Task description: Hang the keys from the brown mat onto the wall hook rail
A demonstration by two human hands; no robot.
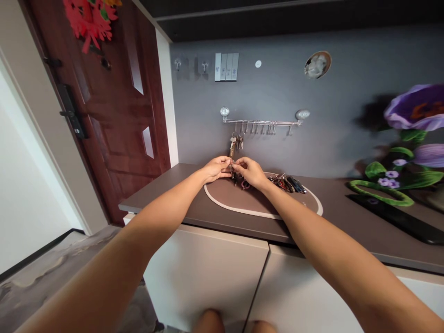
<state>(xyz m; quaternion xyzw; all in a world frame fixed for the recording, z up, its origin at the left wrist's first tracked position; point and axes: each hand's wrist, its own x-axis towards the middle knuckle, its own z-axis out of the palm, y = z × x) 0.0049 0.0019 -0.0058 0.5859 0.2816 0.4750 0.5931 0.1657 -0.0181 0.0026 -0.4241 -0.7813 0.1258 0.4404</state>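
Observation:
My left hand [218,169] and my right hand [251,171] meet above the mat, fingertips pinched together on a small bunch of keys [235,178]. Between the fingers a small metal piece shows, but the fingers partly hide it. Just above them, more keys [233,140] and a brown tag [232,151] hang from the left hooks of a clear hook rail [262,122] on the wall. To the right of my right hand, a pile of keys [286,182] lies on the oval brown mat [239,203] with its pale rim.
The mat rests on a dark countertop [333,222] over white cabinet doors [208,259]. At right stand a purple artificial flower [416,108] and a long black object [398,219]. A dark red door [121,115] is at left. Above the rail are wall switches [226,67].

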